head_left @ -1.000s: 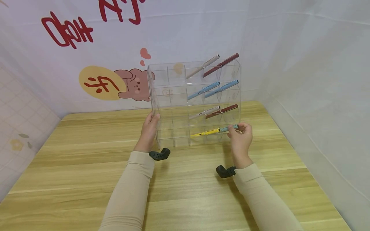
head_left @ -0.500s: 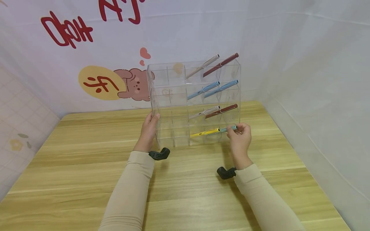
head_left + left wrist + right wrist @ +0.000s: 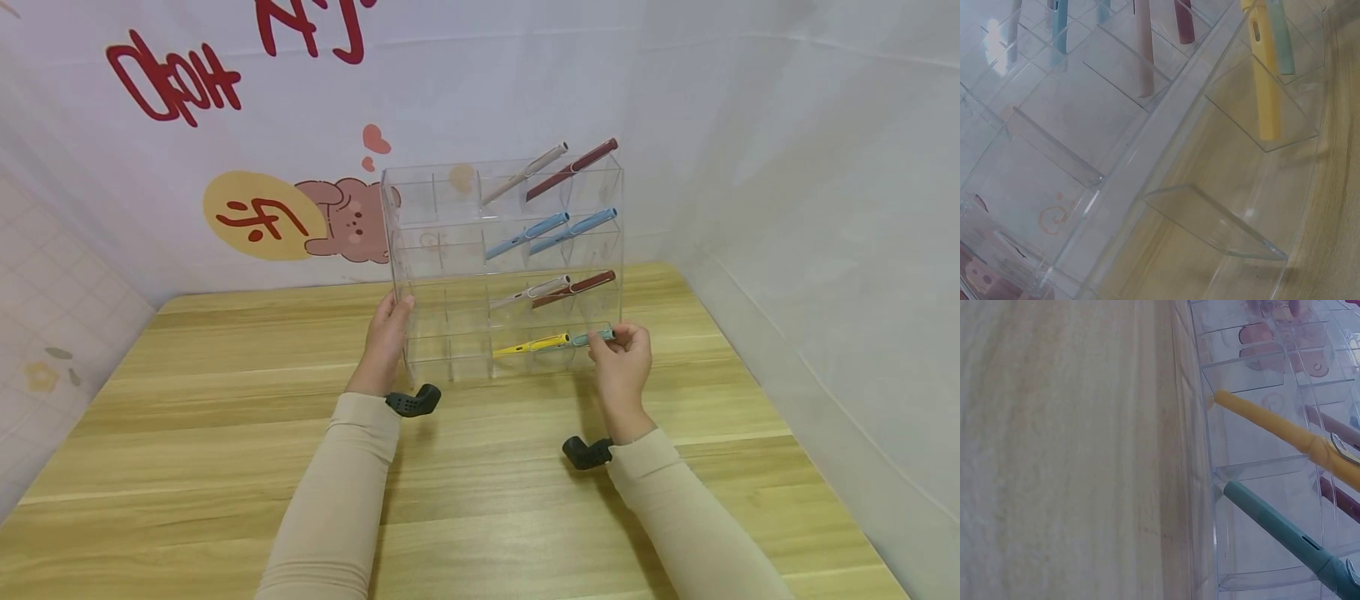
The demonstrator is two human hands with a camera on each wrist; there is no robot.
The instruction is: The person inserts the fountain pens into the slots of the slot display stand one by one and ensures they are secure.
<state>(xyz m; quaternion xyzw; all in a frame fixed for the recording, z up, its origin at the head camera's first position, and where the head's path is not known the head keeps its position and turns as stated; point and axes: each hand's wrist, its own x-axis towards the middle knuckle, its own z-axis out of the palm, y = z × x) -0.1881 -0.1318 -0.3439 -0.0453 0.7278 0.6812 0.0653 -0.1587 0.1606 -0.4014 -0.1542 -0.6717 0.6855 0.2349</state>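
A clear acrylic display rack (image 3: 459, 198) with several tiers stands tilted back on the table. My left hand (image 3: 384, 346) holds its left side, thumb at the front edge. At the bottom right, my right hand (image 3: 626, 367) pinches the upper end of a teal pen (image 3: 582, 339) between thumb and finger. That teal pen (image 3: 1279, 522) leans in its compartment in the right wrist view, its lower end at the rack's bottom. Beside it leans a yellow pen (image 3: 532, 344); in the left wrist view the yellow pen (image 3: 1266, 87) partly covers the teal one. Neither wrist view shows a hand.
Higher tiers hold light grey pens (image 3: 528, 172), dark red pens (image 3: 573, 170) and blue pens (image 3: 573, 232), all in the right half. The wooden table (image 3: 480, 500) extends in front. A printed cloth backdrop (image 3: 480, 83) hangs behind, and a pale wall (image 3: 817, 208) stands at the right.
The teal pen has moved slightly down and left into its compartment, and my right hand has lowered a little with it. My left hand and the rack stay almost still.
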